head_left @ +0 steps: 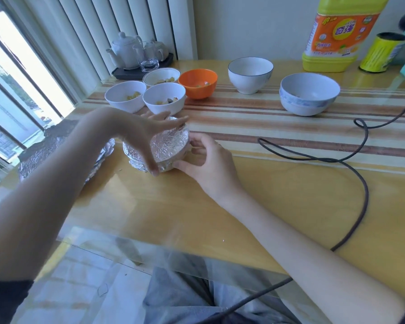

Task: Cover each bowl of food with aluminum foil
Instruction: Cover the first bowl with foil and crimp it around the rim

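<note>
A bowl wrapped in crinkled aluminum foil (pixel 167 147) stands on the table just left of centre. My left hand (pixel 142 136) arches over its top and left side, thumb low on the near edge, fingers on the far rim. From the right, my right hand (pixel 202 160) grips the bowl's side, fingers curled against the foil. Behind it stand uncovered bowls with food: two white ones (pixel 124 95) (pixel 164 97), a shallow rimmed one (pixel 160 76) and an orange one (pixel 198 83). More loose foil (pixel 47 150) lies at the left, partly hidden by my left forearm.
A white bowl (pixel 250 73) and stacked blue-patterned bowls (pixel 309 93) stand at the right back. A yellow detergent bottle (pixel 339 33) and a yellow can (pixel 381 52) are at the far right. A tea set on a dark tray (pixel 138 54) sits by the window. A dark cable (pixel 351 160) loops across the table's right side.
</note>
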